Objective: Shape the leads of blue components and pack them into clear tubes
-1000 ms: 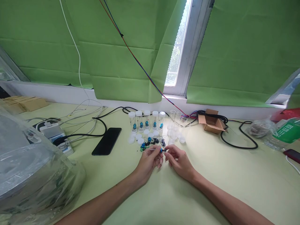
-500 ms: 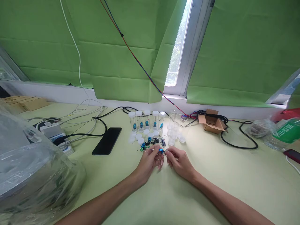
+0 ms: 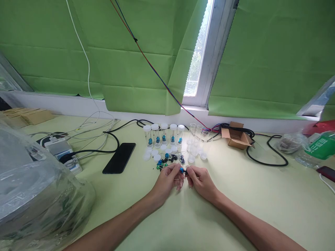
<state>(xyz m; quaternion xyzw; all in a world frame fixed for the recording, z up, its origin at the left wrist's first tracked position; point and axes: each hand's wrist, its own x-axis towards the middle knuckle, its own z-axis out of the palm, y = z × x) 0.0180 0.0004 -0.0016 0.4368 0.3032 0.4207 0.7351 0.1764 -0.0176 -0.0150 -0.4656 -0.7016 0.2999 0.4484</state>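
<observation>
My left hand [image 3: 169, 177] pinches a small blue part [image 3: 181, 169] with thin pale wires or pins trailing back over the fingers. Against its right end, my right hand [image 3: 199, 178] grips a small black piece [image 3: 186, 172], mostly covered by the fingertips. The two pieces meet between the hands; whether they are joined I cannot tell. Just beyond lies a pile of small black parts [image 3: 173, 158], with blue parts [image 3: 159, 162] and green ones at its left. Behind it stand several capped clear tubes [image 3: 164, 134] with blue parts inside, and uncapped clear tubes [image 3: 193, 139].
White caps [image 3: 157, 158] lie before the tubes. A black phone [image 3: 119, 158] and a power strip [image 3: 69, 158] are on the left, near a large plastic-wrapped object [image 3: 39, 195]. Rightward are an open cardboard box [image 3: 237, 137], black cable [image 3: 272, 164] and a bottle [image 3: 314, 150].
The blue part has shifted slightly right and down between the fingers, and more of the black piece shows. My right hand's fingers have closed in a little. The tubes and pile stay put.
</observation>
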